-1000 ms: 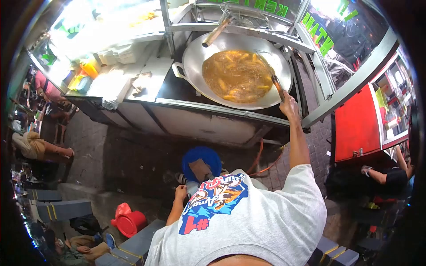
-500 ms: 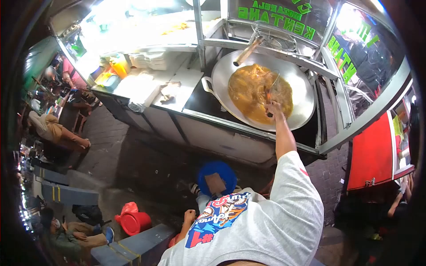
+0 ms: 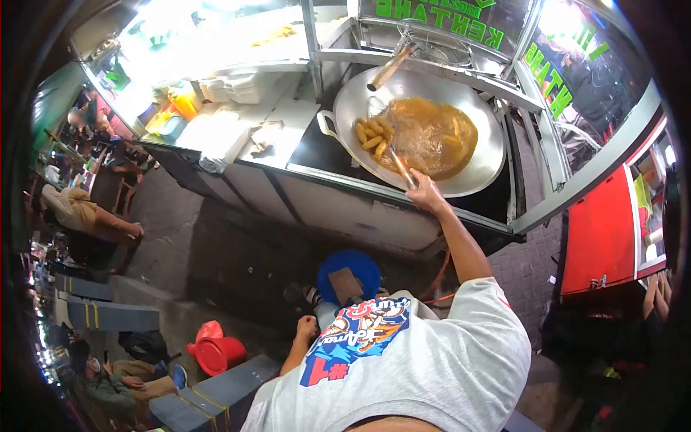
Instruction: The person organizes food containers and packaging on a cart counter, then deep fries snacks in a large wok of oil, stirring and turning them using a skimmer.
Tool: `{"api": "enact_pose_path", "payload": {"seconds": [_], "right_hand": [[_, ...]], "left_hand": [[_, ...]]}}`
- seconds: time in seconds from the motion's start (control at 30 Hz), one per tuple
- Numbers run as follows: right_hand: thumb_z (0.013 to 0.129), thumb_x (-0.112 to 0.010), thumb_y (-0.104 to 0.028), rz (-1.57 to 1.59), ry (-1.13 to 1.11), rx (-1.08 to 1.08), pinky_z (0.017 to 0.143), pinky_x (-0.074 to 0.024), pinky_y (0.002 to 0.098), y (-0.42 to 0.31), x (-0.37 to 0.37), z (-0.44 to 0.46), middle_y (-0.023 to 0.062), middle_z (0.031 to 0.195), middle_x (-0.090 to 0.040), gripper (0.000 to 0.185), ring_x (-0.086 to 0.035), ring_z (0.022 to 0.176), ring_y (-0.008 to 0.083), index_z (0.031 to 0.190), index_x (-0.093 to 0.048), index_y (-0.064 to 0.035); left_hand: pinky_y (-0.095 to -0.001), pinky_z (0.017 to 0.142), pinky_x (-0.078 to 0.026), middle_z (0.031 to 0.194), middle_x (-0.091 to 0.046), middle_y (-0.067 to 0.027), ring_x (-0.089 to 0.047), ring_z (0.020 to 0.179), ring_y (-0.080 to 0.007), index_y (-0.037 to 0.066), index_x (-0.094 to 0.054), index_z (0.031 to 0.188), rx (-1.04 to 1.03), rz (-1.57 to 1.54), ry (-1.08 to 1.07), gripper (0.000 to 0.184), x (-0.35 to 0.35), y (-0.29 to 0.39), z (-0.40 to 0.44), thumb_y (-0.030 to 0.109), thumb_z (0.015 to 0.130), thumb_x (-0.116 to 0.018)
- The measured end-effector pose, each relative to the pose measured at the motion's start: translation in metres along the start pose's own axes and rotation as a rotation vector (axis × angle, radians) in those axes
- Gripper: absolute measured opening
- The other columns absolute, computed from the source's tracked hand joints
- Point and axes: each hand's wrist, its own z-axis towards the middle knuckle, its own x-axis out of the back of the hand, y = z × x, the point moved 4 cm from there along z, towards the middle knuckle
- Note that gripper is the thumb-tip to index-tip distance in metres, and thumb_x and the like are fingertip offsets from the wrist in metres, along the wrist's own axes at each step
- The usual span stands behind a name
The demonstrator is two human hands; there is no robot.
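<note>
My right hand (image 3: 426, 193) is closed round the wooden handle of a skimmer (image 3: 402, 167), its fingers near the front rim of a big metal wok (image 3: 489, 147). Bubbling brown oil (image 3: 432, 129) fills the wok's middle. Long golden fried pieces (image 3: 374, 135) lie bunched at the skimmer's far end, against the wok's left side, and hide most of its head. A few more pieces float at the right of the oil. Low by my body, my left hand (image 3: 307, 329) has its fingers curled in, with nothing visible in it.
Another wooden-handled tool (image 3: 391, 68) rests across the wok's back rim. A metal frame (image 3: 533, 101) surrounds the wok. To its left, a counter (image 3: 291, 129) bears white boxes. A blue stool (image 3: 371, 270), red bucket (image 3: 219, 355) and grey bench (image 3: 216, 392) stand below. People sit at left.
My right hand has moved left and back toward me, drawing the skimmer from the middle of the oil. Fried pieces now lie gathered at the wok's left side.
</note>
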Motion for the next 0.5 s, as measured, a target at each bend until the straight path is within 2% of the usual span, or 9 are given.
{"api": "enact_pose_path", "payload": {"seconds": [0.03,0.07,0.13,0.17,0.3,0.43,0.5], "right_hand": [[0.064,-0.059,-0.013,-0.097,-0.073,-0.046,0.078,-0.0459,0.0399,-0.019,0.013,-0.017,0.0213,0.101,-0.06,0.067,-0.059,0.091,0.0343,0.128,-0.042,-0.0015],[0.065,-0.057,-0.012,-0.194,-0.145,-0.093,0.086,-0.0438,0.0441,-0.034,0.025,-0.032,0.0237,0.11,-0.057,0.066,-0.056,0.098,0.04,0.129,-0.042,-0.0039],[0.067,-0.055,-0.009,-0.298,-0.16,-0.088,0.082,-0.0451,0.0445,-0.043,0.042,-0.063,0.0212,0.102,-0.06,0.062,-0.058,0.093,0.0377,0.128,-0.044,-0.0119],[0.068,-0.054,-0.007,-0.352,-0.164,-0.084,0.08,-0.0458,0.0448,-0.046,0.053,-0.074,0.0199,0.099,-0.061,0.061,-0.059,0.091,0.0365,0.128,-0.045,-0.0158],[0.073,-0.052,-0.001,-0.644,-0.042,-0.029,0.071,-0.0487,0.0398,-0.058,0.105,-0.116,0.0122,0.082,-0.06,0.055,-0.062,0.081,0.0274,0.122,-0.049,-0.0265],[0.077,-0.05,-0.002,-0.725,0.088,-0.084,0.074,-0.0486,0.0378,-0.049,0.154,-0.134,0.0045,0.088,-0.059,0.042,-0.06,0.085,0.0252,0.112,-0.055,-0.0247],[0.08,-0.047,-0.002,-0.791,0.095,-0.095,0.073,-0.0493,0.0383,-0.05,0.184,-0.136,0.0051,0.088,-0.059,0.042,-0.061,0.083,0.0259,0.113,-0.056,-0.0264]], "left_hand": [[-0.0284,0.041,-0.042,0.066,-0.057,-0.0049,-0.053,0.049,-0.0139,0.002,-0.061,0.089,-0.021,-0.002,-0.014,0.021,-0.003,-0.008,0.013,0.02,0.083,-0.052],[-0.0282,0.043,-0.044,0.071,-0.059,-0.0058,-0.055,0.052,-0.0137,0.002,-0.061,0.092,0.031,-0.107,-0.053,0.022,-0.014,-0.046,0.051,0.022,0.084,-0.054],[-0.0282,0.045,-0.045,0.073,-0.06,-0.0061,-0.056,0.055,-0.0136,0.002,-0.061,0.093,0.045,-0.014,-0.072,0.023,-0.01,-0.014,0.04,0.023,0.084,-0.054],[-0.0284,0.046,-0.046,0.075,-0.061,-0.0064,-0.057,0.056,-0.0147,0.002,-0.061,0.095,0.073,-0.096,-0.066,0.025,-0.015,-0.014,0.046,0.023,0.084,-0.055],[-0.0301,0.05,-0.05,0.082,-0.061,-0.0101,-0.058,0.06,-0.0176,-0.003,-0.059,0.099,-0.015,-0.005,-0.089,0.027,-0.026,-0.004,0.059,0.02,0.085,-0.056],[-0.0298,0.054,-0.052,0.083,-0.061,-0.0118,-0.059,0.066,-0.0178,-0.004,-0.06,0.097,-0.072,0.091,-0.084,0.026,-0.034,0.013,0.056,0.019,0.085,-0.057],[-0.0299,0.054,-0.052,0.082,-0.061,-0.0116,-0.059,0.066,-0.0178,-0.004,-0.06,0.096,-0.098,0.107,-0.121,0.026,-0.035,0.026,0.048,0.019,0.085,-0.057]]}}
